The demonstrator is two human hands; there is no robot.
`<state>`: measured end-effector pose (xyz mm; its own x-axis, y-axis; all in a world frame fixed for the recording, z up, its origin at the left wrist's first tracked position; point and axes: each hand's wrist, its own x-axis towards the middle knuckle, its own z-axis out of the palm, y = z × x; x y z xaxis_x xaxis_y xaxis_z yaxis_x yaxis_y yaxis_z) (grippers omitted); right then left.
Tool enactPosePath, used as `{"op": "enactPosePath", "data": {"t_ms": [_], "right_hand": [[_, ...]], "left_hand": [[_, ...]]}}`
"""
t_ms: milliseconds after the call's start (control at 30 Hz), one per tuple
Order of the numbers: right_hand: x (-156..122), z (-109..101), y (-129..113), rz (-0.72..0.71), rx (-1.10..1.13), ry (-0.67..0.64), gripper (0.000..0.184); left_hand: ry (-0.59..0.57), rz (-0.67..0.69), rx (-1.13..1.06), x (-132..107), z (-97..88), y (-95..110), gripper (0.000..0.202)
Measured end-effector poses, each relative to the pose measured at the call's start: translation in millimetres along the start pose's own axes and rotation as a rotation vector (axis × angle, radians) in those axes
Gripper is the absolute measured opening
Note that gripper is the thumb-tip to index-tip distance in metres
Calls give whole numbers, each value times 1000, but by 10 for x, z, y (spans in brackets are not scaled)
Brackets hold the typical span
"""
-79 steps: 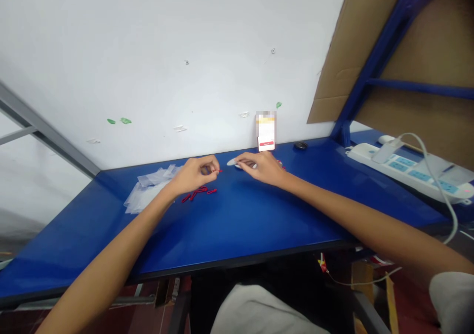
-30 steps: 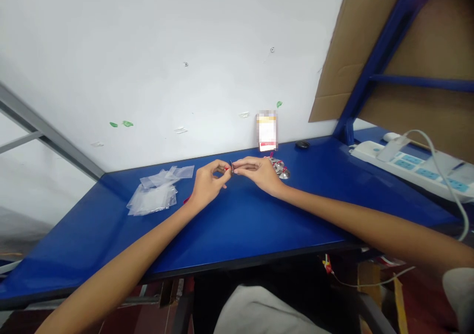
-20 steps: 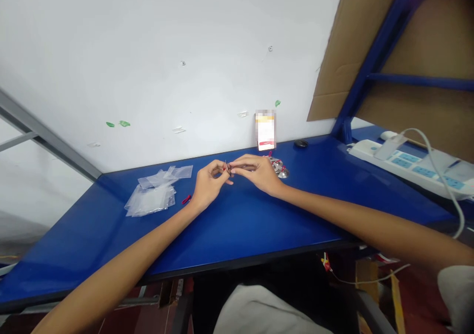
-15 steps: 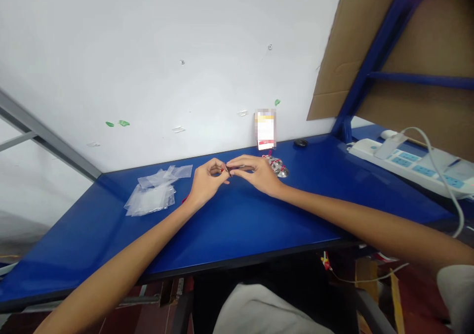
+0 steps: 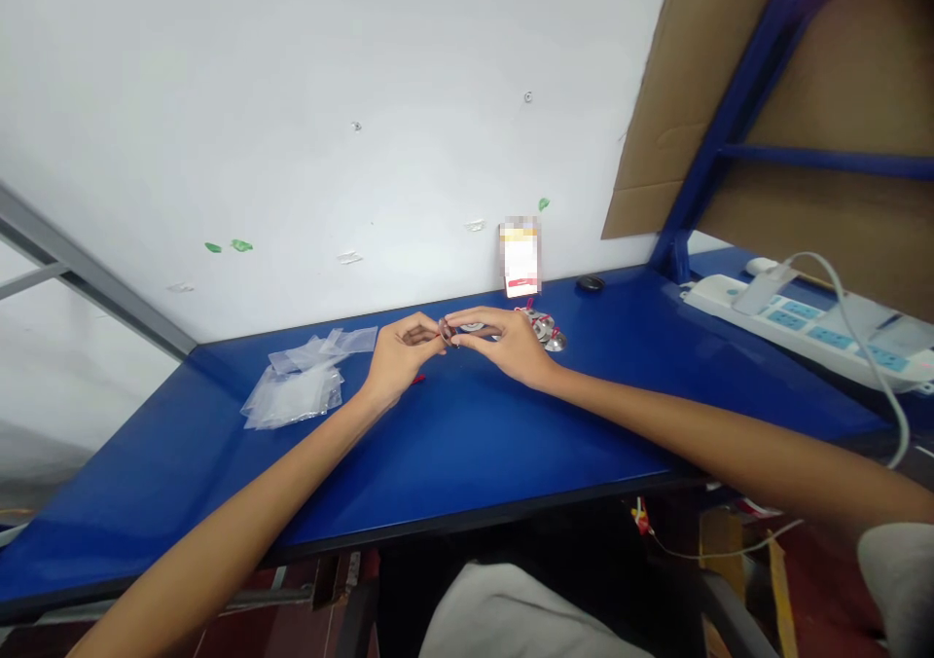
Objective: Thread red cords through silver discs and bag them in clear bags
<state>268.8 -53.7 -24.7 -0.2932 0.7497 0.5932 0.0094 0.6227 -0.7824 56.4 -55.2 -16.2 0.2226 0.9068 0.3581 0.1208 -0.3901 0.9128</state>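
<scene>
Between my two hands is a small round metal disc (image 5: 446, 332), tilted nearly edge-on. My left hand (image 5: 396, 358) pinches its left side with thumb and fingertips. From the right, the thumb and fingers of my right hand (image 5: 517, 348) close on the same disc. A bit of red cord (image 5: 417, 379) shows below my left hand. Just behind my right hand lie several shiny domed metal discs (image 5: 555, 341) with red cords, partly hidden by it. Clear plastic bags (image 5: 296, 395) are piled left of my left hand.
A lit phone (image 5: 520, 261) leans against the white wall at the back of the blue table (image 5: 438, 463). A small black object (image 5: 590, 283) lies right of it. On the right are a white power strip (image 5: 803, 322) with a cable and a blue metal frame (image 5: 719, 142).
The held disc has turned and shows more of its face. A red cord now shows below my left hand, shifted right from near the wrist. Both hands stay nearly in place.
</scene>
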Motion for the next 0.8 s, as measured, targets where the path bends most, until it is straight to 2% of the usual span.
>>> {"op": "enactPosePath", "data": {"t_ms": [333, 567, 800], "right_hand": [[-12, 13, 46, 25, 60, -5, 21], [4, -1, 84, 65, 77, -7, 18], [39, -17, 151, 143, 148, -63, 22]], "left_hand": [[-12, -7, -11, 5, -11, 36, 38], [-63, 23, 25, 7, -38, 41, 35], [-73, -15, -2, 2, -18, 35, 34]]}}
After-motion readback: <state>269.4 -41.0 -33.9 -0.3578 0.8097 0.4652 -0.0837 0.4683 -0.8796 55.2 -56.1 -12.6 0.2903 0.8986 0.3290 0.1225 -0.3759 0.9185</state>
